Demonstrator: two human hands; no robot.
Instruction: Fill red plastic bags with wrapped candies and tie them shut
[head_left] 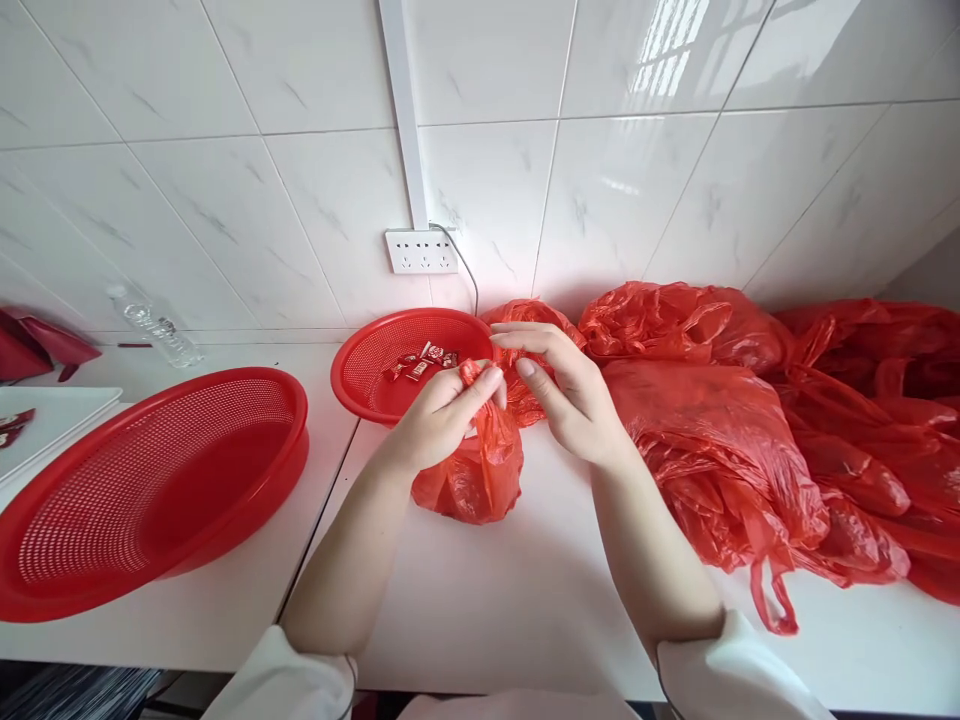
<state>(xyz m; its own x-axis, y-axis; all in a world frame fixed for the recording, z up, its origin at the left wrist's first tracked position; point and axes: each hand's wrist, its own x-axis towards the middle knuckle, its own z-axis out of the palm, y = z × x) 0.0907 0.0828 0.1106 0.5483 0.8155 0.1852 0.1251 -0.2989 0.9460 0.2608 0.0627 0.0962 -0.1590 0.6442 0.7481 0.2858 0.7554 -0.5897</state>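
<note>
My left hand (446, 410) pinches the gathered neck of a small red plastic bag (480, 475), which rests on or just above the white table. What the bag contains is hidden by the plastic. To its right, my right hand (559, 385) is raised with its fingers apart and curved, close to the bag's neck and holding nothing. Behind my left hand stands a round red plastic basket (367, 375) with several small red-and-white wrapped packets (424, 362) in it.
A larger red basket (202, 500) stands at left, beside a white tray (60, 420) and a clear plastic bottle (161, 330). Several full red plastic bags (705, 440) are piled along the right. A socket panel (421, 252) is on the tiled wall.
</note>
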